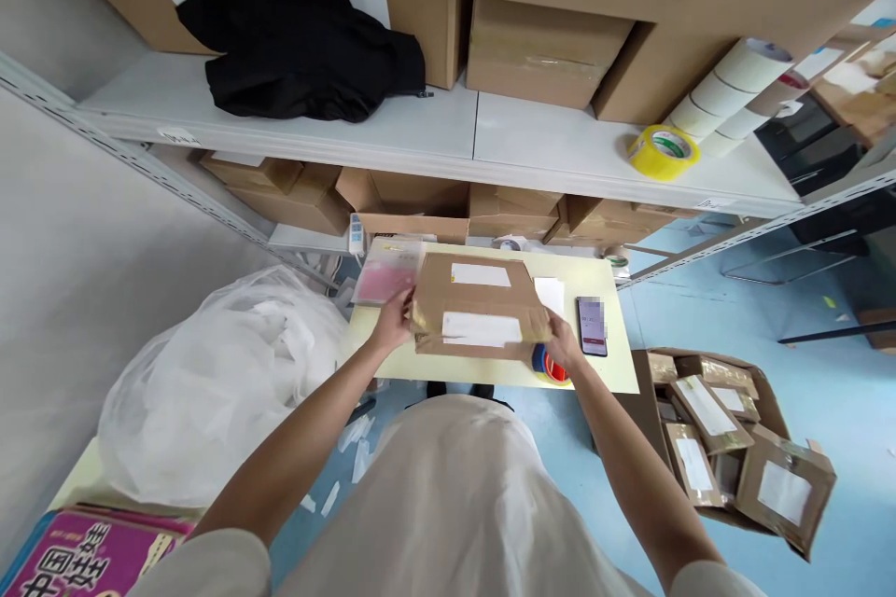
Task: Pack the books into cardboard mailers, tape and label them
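Between my two hands is a brown cardboard box (483, 300) with two white labels on its upper faces and tape along its ends. My left hand (393, 322) grips its left end and my right hand (561, 341) its right end, fingers closed on the edges. The box is over the pale yellow table (609, 378); I cannot tell whether it rests on it. Close under my right hand sits a tape dispenser or roll with blue and red parts (552, 366), partly covered. A phone (592, 325) lies to the right, near some white paper (550, 294).
A large carton (637, 392) of taped, labelled parcels stands on the floor at right. A clear bag of white material (224, 382) bulges at left, above purple books (91, 550). The shelf (448, 126) ahead bears boxes, a black garment (308, 56) and yellow tape (664, 153).
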A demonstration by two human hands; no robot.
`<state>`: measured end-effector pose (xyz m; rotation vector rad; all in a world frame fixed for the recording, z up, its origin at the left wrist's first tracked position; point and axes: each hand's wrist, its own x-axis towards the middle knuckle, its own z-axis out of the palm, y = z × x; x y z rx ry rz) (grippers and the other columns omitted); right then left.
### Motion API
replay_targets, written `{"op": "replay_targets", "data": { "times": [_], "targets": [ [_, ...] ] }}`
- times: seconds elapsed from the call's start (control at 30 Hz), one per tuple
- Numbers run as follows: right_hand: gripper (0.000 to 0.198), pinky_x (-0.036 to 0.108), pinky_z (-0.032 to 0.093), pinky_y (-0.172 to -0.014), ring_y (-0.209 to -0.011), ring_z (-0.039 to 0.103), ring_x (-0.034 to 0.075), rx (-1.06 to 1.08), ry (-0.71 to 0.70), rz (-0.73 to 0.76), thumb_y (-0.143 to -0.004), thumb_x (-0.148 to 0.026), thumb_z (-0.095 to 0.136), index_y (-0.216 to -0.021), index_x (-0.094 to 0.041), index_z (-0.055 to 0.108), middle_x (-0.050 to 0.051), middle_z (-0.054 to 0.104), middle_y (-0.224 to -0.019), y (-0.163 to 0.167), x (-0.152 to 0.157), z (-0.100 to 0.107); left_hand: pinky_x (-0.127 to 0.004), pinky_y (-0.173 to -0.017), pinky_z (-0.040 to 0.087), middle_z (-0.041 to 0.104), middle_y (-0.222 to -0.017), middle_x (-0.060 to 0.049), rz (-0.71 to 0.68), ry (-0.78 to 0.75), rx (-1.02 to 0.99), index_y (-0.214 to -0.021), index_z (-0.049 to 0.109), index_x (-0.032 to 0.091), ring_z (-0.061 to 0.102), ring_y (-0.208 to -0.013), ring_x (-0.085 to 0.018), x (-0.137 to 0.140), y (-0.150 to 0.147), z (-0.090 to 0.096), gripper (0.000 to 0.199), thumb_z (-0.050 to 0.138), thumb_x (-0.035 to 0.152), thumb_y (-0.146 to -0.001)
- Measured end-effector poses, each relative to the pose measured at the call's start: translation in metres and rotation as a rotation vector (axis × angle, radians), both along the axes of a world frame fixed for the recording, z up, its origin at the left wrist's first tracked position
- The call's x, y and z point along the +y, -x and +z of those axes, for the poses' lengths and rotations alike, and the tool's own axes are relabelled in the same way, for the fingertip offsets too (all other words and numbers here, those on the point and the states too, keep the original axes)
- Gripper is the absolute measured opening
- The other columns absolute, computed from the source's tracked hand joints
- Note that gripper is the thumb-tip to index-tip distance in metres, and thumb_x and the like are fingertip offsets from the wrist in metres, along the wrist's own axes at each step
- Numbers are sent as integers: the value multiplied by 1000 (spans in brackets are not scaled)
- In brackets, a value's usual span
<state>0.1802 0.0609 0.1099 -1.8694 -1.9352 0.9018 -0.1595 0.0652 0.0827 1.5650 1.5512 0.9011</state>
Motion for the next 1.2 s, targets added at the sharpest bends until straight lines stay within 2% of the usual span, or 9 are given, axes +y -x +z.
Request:
{"op": "replay_targets", "data": {
  "times": [0.1,0.2,0.47,0.6,0.7,0.8,0.9,1.07,1.2],
  "targets": [
    [58,31,45,-66,-80,66,26,-179,4,-87,-93,-53,25,-90,-15,69,12,71,-80,2,17,31,-36,-80,49,72,-88,-9,87,24,193,-88,65,18,66,-89,-25,18,-1,30,38,50,53,-81],
    [67,32,42,-68,-85,66,29,-362,57,-86,-93,-61,21,-77,-16,68,18,71,-82,9,30,44,-33,-72,47,70,-75,-10,71,196,447,-68,63,19,67,-85,-28,33,-4,43,56,34,64,-85],
    [65,34,44,-75,-92,65,28,-525,261,-138,-92,-62,26,-90,-13,69,19,70,-94,25,39,13,-36,-73,47,72,-92,-18,86,530,667,-80,67,16,66,-95,-33,44,-18,17,59,34,65,-85],
    [41,34,43,-74,-87,62,25,-525,-64,-156,-92,-50,41,-100,-16,62,14,66,-98,26,27,0,-34,-76,49,67,-98,-14,197,109,615,-94,61,18,63,-97,-28,31,-22,9,29,59,44,-81],
    [29,35,42,-78,-92,58,25,-434,-373,-43,-90,-40,48,-104,-16,56,12,61,-99,22,10,-2,-34,-81,49,62,-97,-9,103,-250,515,-94,55,20,61,-97,-24,21,-18,5,18,64,24,-78],
    [41,36,43,-77,-88,56,25,-306,-491,-119,-88,-43,50,-117,-15,48,11,58,-97,13,-9,3,-33,-79,49,60,-88,-5,144,-315,414,-91,50,21,61,-87,-21,16,-12,1,21,65,30,-79],
    [52,36,45,-75,-86,56,25,-208,-455,-210,-87,-46,49,-127,-14,40,12,57,-98,6,-26,11,-34,-79,49,60,-89,-6,238,-275,391,-94,50,20,60,-85,-21,16,-10,2,24,61,37,-82],
    [68,44,39,-94,-114,51,33,-269,-123,267,-75,-45,64,-133,-19,43,16,54,-126,18,-45,18,-44,-103,39,61,-119,-12,-339,-272,489,-109,60,20,52,-119,-26,22,-13,8,25,51,28,-87],
    [89,48,26,-107,-122,46,34,-383,58,426,-60,-43,76,-137,-17,41,14,55,-129,37,-44,22,-44,-116,23,38,-150,-12,-506,-212,503,-133,50,15,29,-141,-25,26,-12,5,46,42,31,-91]
  ]
}}
